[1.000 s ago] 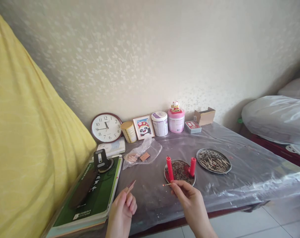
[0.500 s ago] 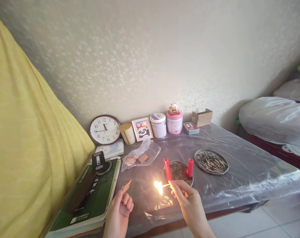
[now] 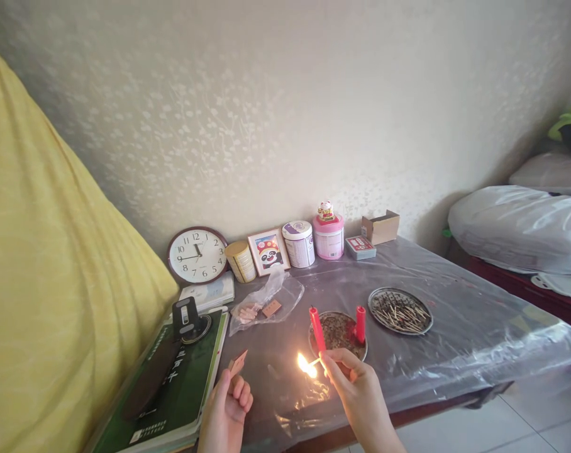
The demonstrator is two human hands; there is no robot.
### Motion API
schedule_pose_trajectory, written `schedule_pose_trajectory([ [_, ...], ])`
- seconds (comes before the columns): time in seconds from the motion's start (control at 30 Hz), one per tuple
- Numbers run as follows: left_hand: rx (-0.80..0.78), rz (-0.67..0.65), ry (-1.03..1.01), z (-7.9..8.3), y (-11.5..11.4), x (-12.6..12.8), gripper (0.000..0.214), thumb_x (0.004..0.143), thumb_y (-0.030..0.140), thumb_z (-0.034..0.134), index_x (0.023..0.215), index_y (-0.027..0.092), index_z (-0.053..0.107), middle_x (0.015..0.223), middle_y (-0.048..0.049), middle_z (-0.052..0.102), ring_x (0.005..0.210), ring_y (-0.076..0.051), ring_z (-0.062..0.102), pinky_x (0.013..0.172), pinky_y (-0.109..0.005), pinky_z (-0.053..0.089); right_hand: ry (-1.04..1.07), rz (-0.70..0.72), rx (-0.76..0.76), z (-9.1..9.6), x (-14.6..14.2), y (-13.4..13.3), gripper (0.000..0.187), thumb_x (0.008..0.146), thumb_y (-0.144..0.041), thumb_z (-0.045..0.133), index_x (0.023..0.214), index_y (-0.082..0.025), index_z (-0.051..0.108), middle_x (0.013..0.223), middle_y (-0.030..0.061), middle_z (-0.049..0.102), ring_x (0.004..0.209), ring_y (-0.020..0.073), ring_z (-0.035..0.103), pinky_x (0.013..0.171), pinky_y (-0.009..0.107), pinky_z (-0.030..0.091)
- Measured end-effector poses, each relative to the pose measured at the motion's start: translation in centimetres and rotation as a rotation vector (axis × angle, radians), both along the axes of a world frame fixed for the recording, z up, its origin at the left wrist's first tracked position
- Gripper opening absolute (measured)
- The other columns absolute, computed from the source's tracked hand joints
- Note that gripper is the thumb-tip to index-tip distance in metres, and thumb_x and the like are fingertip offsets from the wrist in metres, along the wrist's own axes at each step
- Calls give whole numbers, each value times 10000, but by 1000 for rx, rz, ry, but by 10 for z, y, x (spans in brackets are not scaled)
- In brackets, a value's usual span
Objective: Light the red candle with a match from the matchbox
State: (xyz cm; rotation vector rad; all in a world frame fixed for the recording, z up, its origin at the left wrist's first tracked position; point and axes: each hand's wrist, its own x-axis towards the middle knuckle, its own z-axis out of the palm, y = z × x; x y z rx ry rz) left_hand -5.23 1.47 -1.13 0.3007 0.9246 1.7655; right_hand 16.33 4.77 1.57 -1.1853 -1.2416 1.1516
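My right hand pinches a burning match, its flame pointing left just below the left red candle. That candle and a second red candle stand on a round metal plate full of dark burnt bits. My left hand is closed on a small brown striker strip, held up near the table's front edge, apart from the flame.
A second metal plate of used matches lies to the right. A plastic bag, green book, clock, tins and a picture frame line the left and back. Yellow fabric is at left, wrapped bedding at right.
The match went from a tiny spark to a full flame. My right hand has stayed near the left candle and my left hand has dropped slightly.
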Motion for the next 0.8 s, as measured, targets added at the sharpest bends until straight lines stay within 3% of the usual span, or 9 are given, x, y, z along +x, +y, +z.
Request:
schedule_pose_trajectory([
  [0.23,-27,0,-37,-13,8,-9,296,661,398,777,832,163,720,469,69,397,419,-71,334,371,-213,299,59,6,-14,1,-1,2,372,747,-539,625,646,-181,631,573,-18,475,552,133,413,504,220,322],
  [0.43,-36,-31,-43,-22,12,-16,317,637,403,790,845,175,716,454,73,404,396,-75,347,370,-220,304,75,14,-40,-1,-3,4,404,736,-573,617,646,-179,610,588,-20,460,556,129,389,513,228,302],
  [0.8,-76,-20,-39,-19,14,-14,334,562,427,828,710,172,672,440,78,400,393,-65,331,374,-210,273,29,-6,-9,-6,-3,6,394,757,-554,607,662,-173,628,584,-16,495,554,133,429,513,225,333],
])
